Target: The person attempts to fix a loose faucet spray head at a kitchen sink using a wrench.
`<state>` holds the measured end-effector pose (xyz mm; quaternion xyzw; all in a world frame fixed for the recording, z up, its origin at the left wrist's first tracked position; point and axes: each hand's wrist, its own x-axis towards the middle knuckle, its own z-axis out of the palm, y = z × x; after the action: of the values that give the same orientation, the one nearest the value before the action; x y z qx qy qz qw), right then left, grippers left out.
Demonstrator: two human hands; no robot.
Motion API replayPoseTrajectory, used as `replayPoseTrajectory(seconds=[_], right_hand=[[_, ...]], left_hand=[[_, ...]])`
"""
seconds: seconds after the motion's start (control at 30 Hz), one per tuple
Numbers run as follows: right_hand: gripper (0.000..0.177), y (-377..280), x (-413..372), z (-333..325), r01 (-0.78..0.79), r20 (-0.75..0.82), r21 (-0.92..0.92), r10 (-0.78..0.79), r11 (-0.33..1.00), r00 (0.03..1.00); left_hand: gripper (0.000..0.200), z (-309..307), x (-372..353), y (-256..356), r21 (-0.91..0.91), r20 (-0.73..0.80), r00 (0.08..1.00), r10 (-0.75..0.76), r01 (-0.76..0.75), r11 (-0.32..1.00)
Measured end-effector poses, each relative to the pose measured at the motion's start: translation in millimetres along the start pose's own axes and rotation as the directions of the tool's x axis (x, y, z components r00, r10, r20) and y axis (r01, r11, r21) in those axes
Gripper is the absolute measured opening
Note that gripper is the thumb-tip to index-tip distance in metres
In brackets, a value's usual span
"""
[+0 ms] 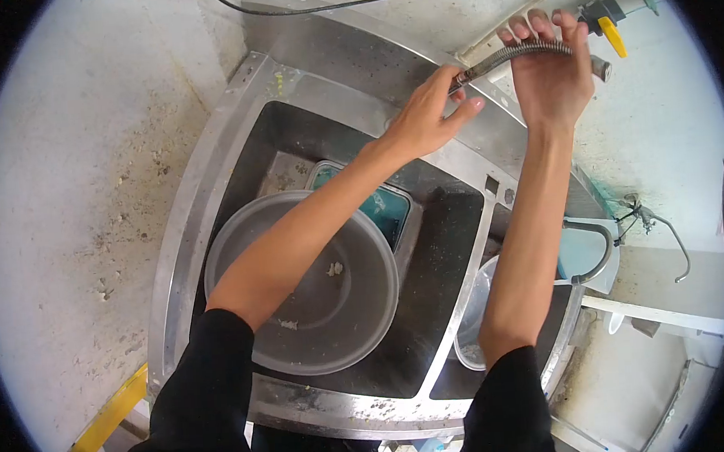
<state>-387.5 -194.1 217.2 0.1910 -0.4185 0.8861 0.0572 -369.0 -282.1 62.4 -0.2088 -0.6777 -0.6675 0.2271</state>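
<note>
A ribbed flexible metal hose (500,57) arches between my hands above the back rim of the sink. My left hand (430,112) has its fingers around the hose's left end, with the thumb stretched out to the side. Higher up, my right hand (555,85) is turned palm toward me, fingers curled over the hose where it crosses them. A metal end piece (601,68) sticks out past my right thumb. Just beyond that hand is a wall valve (601,15) with a yellow handle (612,37); whether the hose touches it cannot be made out.
A large grey basin (336,360) with white scraps in it sits in the left bay of the steel sink (435,361). Behind it lies a teal tray (386,212). A bowl (470,335) is in the right bay, near a curved faucet (608,242). A cable (310,10) hangs overhead.
</note>
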Motion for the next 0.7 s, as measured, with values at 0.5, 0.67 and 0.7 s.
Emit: replayPoseTrajectory(seconds=[0.5,0.67,0.7], right_hand=[[0.050,66,-15,12,0.657,0.292,-0.670,-0.692,0.345,0.661],[0.017,-3,-8,-18,0.397,0.407,-0.700,-0.126,0.594,0.905],[0.011,-12,-5,-26,0.367,0.373,-0.735,-0.112,0.569,0.921]], left_hand=[[0.030,24,17,-37,0.168,-0.163,0.975,0.154,-0.126,0.978],[0.034,7,21,-8,0.065,-0.039,0.996,-0.083,0.085,0.994],[0.039,7,21,-10,0.054,-0.009,0.996,-0.089,0.090,0.995]])
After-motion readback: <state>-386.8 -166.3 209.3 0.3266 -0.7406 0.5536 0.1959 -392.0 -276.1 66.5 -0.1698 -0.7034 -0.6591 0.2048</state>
